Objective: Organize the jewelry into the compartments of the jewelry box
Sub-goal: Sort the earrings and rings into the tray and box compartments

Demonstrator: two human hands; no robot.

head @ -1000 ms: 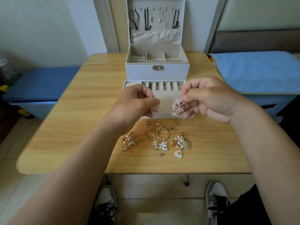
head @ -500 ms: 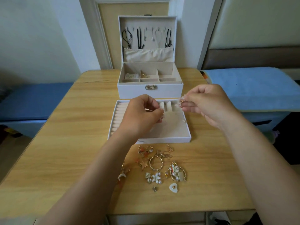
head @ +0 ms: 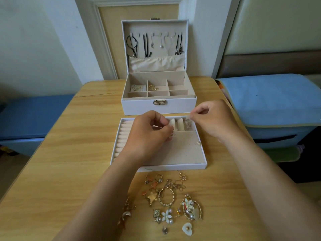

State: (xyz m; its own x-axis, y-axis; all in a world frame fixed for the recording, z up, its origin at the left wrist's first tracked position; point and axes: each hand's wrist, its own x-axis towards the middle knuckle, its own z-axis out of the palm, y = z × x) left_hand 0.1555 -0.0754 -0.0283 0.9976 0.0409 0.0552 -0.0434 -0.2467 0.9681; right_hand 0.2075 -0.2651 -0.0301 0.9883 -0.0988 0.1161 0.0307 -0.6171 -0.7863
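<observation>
Both hands are over the shallow tray [head: 173, 166], which lies on the wooden table [head: 78, 153] just in front of the open jewelry box [head: 139, 105]. The right hand [head: 213, 119] pinches a small pale piece [head: 188, 121] between thumb and forefinger at the far-right slot of the tray's back row. The left hand [head: 149, 134] is curled over the slots beside it, fingertips together; I cannot tell whether it holds anything. The loose jewelry [head: 170, 200] lies heaped on the table nearer the person, between the forearms, apart from both hands.
</observation>
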